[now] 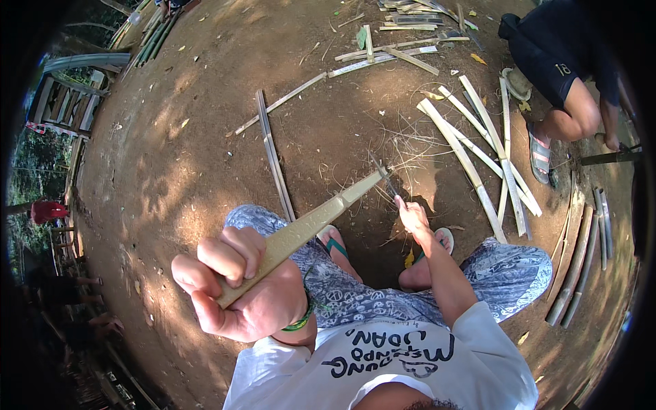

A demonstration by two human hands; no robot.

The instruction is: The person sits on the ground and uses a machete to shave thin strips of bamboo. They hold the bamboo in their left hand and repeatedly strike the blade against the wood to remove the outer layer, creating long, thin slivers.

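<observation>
My left hand (263, 301), raised close to the camera, is closed round one end of a split bamboo strip (304, 236). From there the strip slants away to the upper right, with a node partway along it. Farther out, between my feet, my right hand (413, 217) grips a knife (376, 164) whose thin blade crosses the strip's far tip. Whether the edge is cutting into the bamboo cannot be made out. Most of the knife's handle is hidden in my fingers. Thin curled bamboo shavings (417, 154) are scattered on the ground just past the blade.
Several split bamboo strips (478, 164) lie crossed to the right; another dark strip (271, 150) lies to the left. More pieces are piled at the far side (410, 17). Round bamboo poles (572, 270) rest at the right, near a co-worker's sandalled foot (540, 156).
</observation>
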